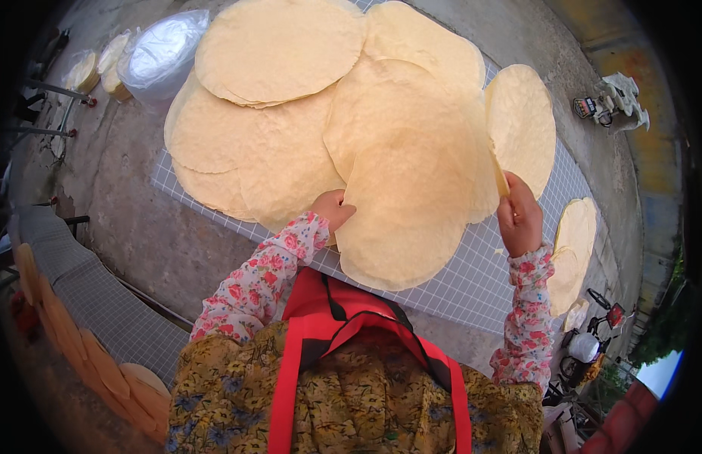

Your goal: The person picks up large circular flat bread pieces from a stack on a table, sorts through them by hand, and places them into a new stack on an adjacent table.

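Note:
Large thin round flatbread sheets (pixel 282 51) lie in overlapping piles on a table covered with grey checked cloth (pixel 481 278). At the near side of the pile, my left hand (pixel 334 211) pinches the left edge of a front flatbread sheet (pixel 407 221) between thumb and fingers. My right hand (pixel 520 215) grips the edge of a raised, folded flatbread sheet (pixel 496 164) at the right of the pile. Beyond that hand lies an oval-looking flatbread stack (pixel 524 127). The fingers' undersides are partly hidden.
A plastic-wrapped stack (pixel 163 57) and smaller bagged stacks (pixel 117 62) stand at the upper left. More sheets (pixel 572 249) lie beyond the table's right edge. A second checked surface (pixel 112 306) with sheets beside it is at lower left. Parked scooters (pixel 612 105) stand at the right.

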`<action>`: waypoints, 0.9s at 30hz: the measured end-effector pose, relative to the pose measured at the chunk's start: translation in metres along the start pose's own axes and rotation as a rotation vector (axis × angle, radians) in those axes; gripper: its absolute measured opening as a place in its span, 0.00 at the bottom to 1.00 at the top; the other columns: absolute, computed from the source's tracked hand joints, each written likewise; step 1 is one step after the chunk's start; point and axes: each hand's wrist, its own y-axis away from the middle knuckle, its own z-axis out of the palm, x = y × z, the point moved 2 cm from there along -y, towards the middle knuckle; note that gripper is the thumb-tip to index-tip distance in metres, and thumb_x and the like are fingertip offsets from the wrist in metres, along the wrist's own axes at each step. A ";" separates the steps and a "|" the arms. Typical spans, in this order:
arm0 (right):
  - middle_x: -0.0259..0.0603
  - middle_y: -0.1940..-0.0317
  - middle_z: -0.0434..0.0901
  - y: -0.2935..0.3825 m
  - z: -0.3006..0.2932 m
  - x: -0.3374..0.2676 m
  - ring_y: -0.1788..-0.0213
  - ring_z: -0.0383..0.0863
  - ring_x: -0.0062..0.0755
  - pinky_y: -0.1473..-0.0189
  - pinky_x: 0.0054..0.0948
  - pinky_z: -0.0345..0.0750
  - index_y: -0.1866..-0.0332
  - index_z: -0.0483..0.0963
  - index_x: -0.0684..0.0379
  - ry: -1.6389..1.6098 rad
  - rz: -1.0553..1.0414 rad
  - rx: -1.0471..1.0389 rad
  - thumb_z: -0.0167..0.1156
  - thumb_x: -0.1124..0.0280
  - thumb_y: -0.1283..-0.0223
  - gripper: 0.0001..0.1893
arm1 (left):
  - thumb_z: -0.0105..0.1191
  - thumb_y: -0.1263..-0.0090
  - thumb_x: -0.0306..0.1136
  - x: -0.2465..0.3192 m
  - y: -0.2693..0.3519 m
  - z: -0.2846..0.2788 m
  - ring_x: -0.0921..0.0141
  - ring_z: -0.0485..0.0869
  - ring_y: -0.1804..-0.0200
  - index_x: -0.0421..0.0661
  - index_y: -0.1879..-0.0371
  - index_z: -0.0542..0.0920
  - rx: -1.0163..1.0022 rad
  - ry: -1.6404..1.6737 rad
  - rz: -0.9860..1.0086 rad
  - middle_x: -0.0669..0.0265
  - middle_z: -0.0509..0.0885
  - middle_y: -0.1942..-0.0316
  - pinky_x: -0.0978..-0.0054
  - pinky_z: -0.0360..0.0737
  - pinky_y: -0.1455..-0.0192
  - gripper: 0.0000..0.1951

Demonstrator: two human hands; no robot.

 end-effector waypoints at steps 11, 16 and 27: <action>0.37 0.67 0.80 0.128 0.158 0.010 0.64 0.79 0.23 0.63 0.24 0.75 0.58 0.73 0.67 -0.975 0.676 0.055 0.57 0.76 0.43 0.09 | 0.54 0.37 0.34 0.065 0.018 0.083 0.71 0.78 0.55 0.38 0.51 0.71 -0.231 0.593 -0.022 0.62 0.75 0.56 0.72 0.82 0.57 0.19; 0.37 0.63 0.80 0.063 -0.035 0.088 0.64 0.79 0.23 0.60 0.22 0.75 0.55 0.74 0.65 -0.879 0.580 0.200 0.57 0.77 0.44 0.11 | 0.58 0.42 0.34 0.012 -0.028 0.019 0.72 0.77 0.59 0.37 0.49 0.70 0.459 0.326 -0.008 0.62 0.75 0.59 0.74 0.78 0.60 0.23; 0.48 0.63 0.79 -0.029 0.018 -0.059 0.63 0.80 0.46 0.62 0.30 0.77 0.58 0.74 0.61 0.052 -0.041 0.321 0.55 0.78 0.44 0.08 | 0.58 0.43 0.30 0.000 -0.051 -0.014 0.71 0.77 0.66 0.38 0.49 0.69 0.316 0.727 -0.388 0.62 0.76 0.65 0.75 0.77 0.68 0.23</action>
